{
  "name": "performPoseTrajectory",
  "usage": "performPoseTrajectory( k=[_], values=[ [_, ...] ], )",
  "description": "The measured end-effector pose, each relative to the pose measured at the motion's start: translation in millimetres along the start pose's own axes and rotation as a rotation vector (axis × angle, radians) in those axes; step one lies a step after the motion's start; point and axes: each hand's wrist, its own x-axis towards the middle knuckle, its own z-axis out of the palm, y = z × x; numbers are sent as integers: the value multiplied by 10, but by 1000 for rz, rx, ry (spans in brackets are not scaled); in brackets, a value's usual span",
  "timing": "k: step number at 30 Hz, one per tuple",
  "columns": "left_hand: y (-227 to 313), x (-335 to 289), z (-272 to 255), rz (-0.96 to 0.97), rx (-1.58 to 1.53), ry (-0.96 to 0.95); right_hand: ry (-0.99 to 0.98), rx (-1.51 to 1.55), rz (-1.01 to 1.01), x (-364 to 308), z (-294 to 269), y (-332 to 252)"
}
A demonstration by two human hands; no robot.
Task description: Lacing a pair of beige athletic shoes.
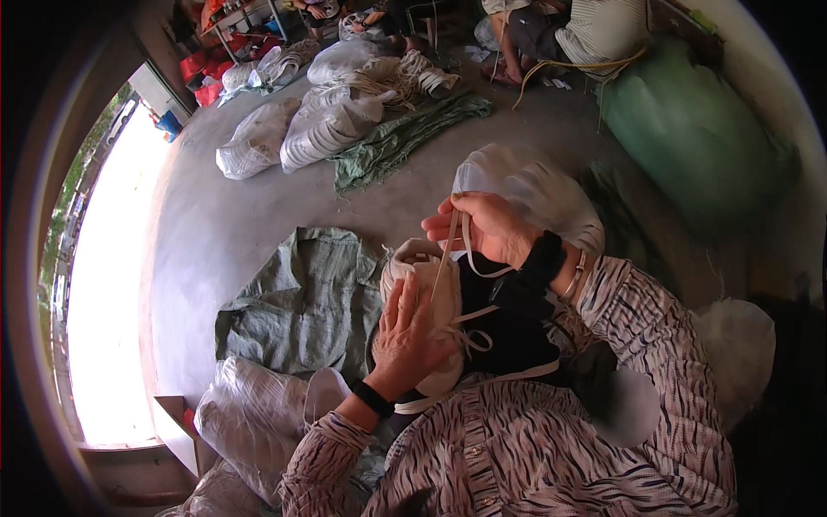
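Note:
A cream-coloured lace-up shoe (446, 312) lies in my lap, its opening facing away from me. My left hand (403, 338) rests flat on its near left side with the fingers stretched out. Above the shoe's right side, my right hand (493, 226) pinches a pale flat shoelace (447, 246) between thumb and forefinger, its other fingers extended. The lace runs down taut from the pinch to the shoe beside my left fingertips. Another loop hangs below my right hand. More loose lace curls on the black cloth (517, 338) over my lap.
A green woven sack (297, 297) lies spread to the left, near clear plastic bags (245, 414) of pale pieces. A filled plastic bag (534, 185) stands just ahead. Farther off are more bundles (332, 125), a large green sack (689, 129) and seated people.

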Motion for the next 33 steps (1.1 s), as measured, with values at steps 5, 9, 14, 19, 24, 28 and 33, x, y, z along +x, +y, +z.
performPoseTrajectory(
  k=[5,9,14,19,24,28,33],
  values=[
    [14,-66,-13,35,41,-5,229,-65,-461,-28,-716,-1659],
    [-30,-48,72,91,46,-35,230,-156,-606,-427,-1309,-2437],
    [-14,-33,-67,77,134,-89,276,-258,-671,-858,-1265,-2671],
    [103,470,-473,157,-262,78,310,-368,-747,-1326,-989,-2844],
    [531,685,-322,-4,-996,-174,329,-460,-823,-1662,-801,-2972],
    [428,595,-398,-213,-1222,-271,370,-526,-878,-1929,-911,-3022],
    [547,628,-492,-149,-854,-333,-28,-976,-548,-1370,-693,-1727]
  ],
)
